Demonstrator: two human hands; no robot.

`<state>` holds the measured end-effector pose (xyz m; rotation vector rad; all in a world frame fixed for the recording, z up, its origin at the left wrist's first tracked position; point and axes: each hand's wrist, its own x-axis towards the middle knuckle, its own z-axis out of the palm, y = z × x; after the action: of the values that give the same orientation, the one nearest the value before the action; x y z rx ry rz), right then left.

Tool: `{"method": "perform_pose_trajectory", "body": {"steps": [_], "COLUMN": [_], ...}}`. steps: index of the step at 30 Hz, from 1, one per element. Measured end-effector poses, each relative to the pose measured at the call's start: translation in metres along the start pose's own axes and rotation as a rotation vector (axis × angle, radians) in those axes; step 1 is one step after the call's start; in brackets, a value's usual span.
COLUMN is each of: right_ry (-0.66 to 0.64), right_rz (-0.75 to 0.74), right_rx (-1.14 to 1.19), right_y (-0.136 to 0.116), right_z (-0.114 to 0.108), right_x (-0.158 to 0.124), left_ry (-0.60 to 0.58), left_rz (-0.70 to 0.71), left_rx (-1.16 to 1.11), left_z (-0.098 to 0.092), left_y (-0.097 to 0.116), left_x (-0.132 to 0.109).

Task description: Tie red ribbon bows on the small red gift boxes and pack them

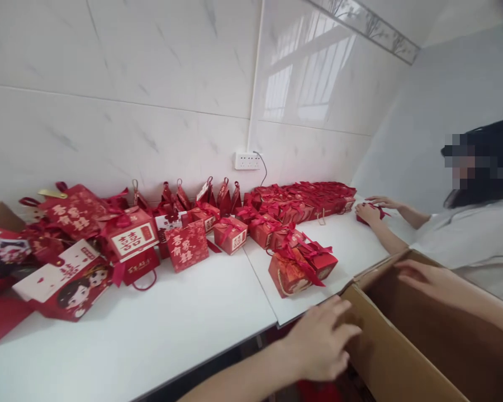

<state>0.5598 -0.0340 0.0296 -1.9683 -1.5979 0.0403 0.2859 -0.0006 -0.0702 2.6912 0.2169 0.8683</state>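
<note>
My left hand (321, 338) is over the table's front edge, beside the outer wall of a large cardboard box (389, 346). Its fingers are apart and nothing is in them. Over the mouth of the box is my right hand (421, 276), fingers stretched out and holding nothing. The inside of the box is shadowed, and its bottom is not visible. On the table, just beyond my left hand, stands an orange-red gift box (287, 273) with a ribbon, next to another red box (323, 261).
Red gift boxes (188, 245) cover the left and back of the white table (151, 329). Dense rows of them (305, 195) line the tiled wall below a socket strip (248, 161). At the right, a person in white (465, 234) touches a small red box (366, 213).
</note>
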Motion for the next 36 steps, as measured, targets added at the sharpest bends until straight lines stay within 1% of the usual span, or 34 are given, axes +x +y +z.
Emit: {"method": "perform_pose_trajectory", "body": {"steps": [1, 3, 5, 6, 7, 9, 11, 13, 16, 18, 20, 21, 22, 23, 24, 26, 27, 28, 29, 30, 31, 33, 35, 36], "right_ry": [-0.111, -0.298, -0.380, -0.353, -0.297, -0.210, -0.160, -0.123, -0.041, 0.042, 0.112, 0.127, 0.114, 0.073, 0.001, -0.204, -0.319, -0.429, -0.524, -0.599, -0.656, -0.712, -0.717, -0.698], "right_rz": [-0.012, -0.032, -0.086, -0.078, -0.033, 0.067, 0.131, 0.163, 0.244, 0.256, 0.160, 0.079, -0.014, -0.110, -0.204, -0.355, -0.426, -0.495, -0.560, -0.616, -0.655, -0.664, -0.582, -0.504], "right_rx": [-0.033, -0.081, -0.170, -0.246, -0.332, -0.440, -0.449, -0.394, -0.287, -0.210, -0.118, -0.068, -0.014, 0.041, 0.098, 0.223, 0.287, 0.343, 0.389, 0.425, 0.449, 0.487, 0.560, 0.610], "right_y": [-0.008, -0.034, -0.070, -0.089, -0.106, -0.133, -0.146, -0.149, -0.146, -0.148, -0.159, -0.168, -0.179, -0.190, -0.203, -0.226, -0.236, -0.245, -0.252, -0.257, -0.260, -0.263, -0.262, -0.261], "right_z": [0.005, 0.022, 0.047, 0.061, 0.075, 0.103, 0.129, 0.151, 0.173, 0.179, 0.176, 0.173, 0.169, 0.166, 0.163, 0.162, 0.166, 0.171, 0.177, 0.184, 0.191, 0.202, 0.208, 0.209], "right_x": [0.007, 0.018, 0.020, 0.017, 0.013, 0.001, -0.011, -0.018, -0.023, -0.026, -0.032, -0.036, -0.040, -0.045, -0.049, -0.057, -0.061, -0.064, -0.068, -0.071, -0.075, -0.081, -0.085, -0.086], "left_ry": [0.011, 0.016, 0.003, 0.000, -0.003, 0.013, 0.055, 0.118, 0.213, 0.265, 0.328, 0.372, 0.427, 0.498, 0.583, 0.784, 0.884, 0.968, 1.024, 1.052, 1.057, 1.022, 0.982, 0.961], "left_rz": [-0.063, -0.219, -0.418, -0.527, -0.621, -0.761, -0.826, -0.833, -0.808, -0.810, -0.826, -0.841, -0.868, -0.906, -0.947, -1.012, -1.023, -1.020, -1.015, -1.016, -1.023, -1.042, -1.068, -1.083], "left_rx": [0.000, 0.013, 0.047, 0.071, 0.094, 0.133, 0.151, 0.142, 0.076, 0.010, -0.085, -0.148, -0.218, -0.289, -0.356, -0.450, -0.475, -0.494, -0.516, -0.545, -0.579, -0.641, -0.625, -0.583], "left_z": [-0.013, -0.039, -0.061, -0.070, -0.076, -0.083, -0.085, -0.084, -0.082, -0.083, -0.086, -0.089, -0.092, -0.097, -0.102, -0.114, -0.119, -0.123, -0.127, -0.130, -0.133, -0.137, -0.142, -0.146], "left_y": [-0.010, -0.028, -0.041, -0.045, -0.048, -0.050, -0.048, -0.046, -0.045, -0.046, -0.046, -0.045, -0.043, -0.041, -0.037, -0.028, -0.023, -0.017, -0.012, -0.007, -0.002, 0.006, 0.012, 0.013], "left_x": [-0.013, -0.041, -0.074, -0.091, -0.109, -0.142, -0.169, -0.186, -0.195, -0.193, -0.191, -0.191, -0.191, -0.192, -0.195, -0.202, -0.206, -0.212, -0.217, -0.222, -0.227, -0.236, -0.241, -0.241]}}
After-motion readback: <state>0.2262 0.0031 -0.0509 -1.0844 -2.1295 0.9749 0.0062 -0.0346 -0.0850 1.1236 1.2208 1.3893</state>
